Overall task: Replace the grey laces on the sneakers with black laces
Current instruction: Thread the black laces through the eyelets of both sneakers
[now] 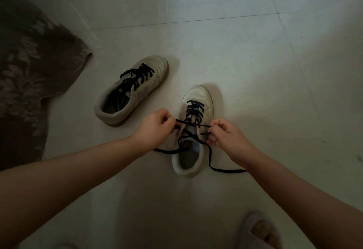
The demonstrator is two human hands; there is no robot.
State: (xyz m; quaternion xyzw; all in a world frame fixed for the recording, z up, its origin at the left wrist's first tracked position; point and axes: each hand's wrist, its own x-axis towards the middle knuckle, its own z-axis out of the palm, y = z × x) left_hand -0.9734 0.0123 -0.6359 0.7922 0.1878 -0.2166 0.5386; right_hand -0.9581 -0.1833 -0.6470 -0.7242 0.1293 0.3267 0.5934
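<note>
Pale tile floor (216, 32), wide bare tile beyond the near sneaker (193, 131). Patterned dark fabric (29, 72) far left of it; second sneaker (131, 89), black-laced, just left. Left hand (155, 127) and right hand (225, 135) pinch black lace (211, 160) ends over its tongue. Slippered foot (259, 231) below. No readable labels.

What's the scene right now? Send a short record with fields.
left hand: pinches one end of the black lace
right hand: pinches the other end
near sneaker: upright on the floor, lace crossed near the top eyelets, loose lengths trailing
far sneaker: already laced in black, untouched
grey laces: none in view
</note>
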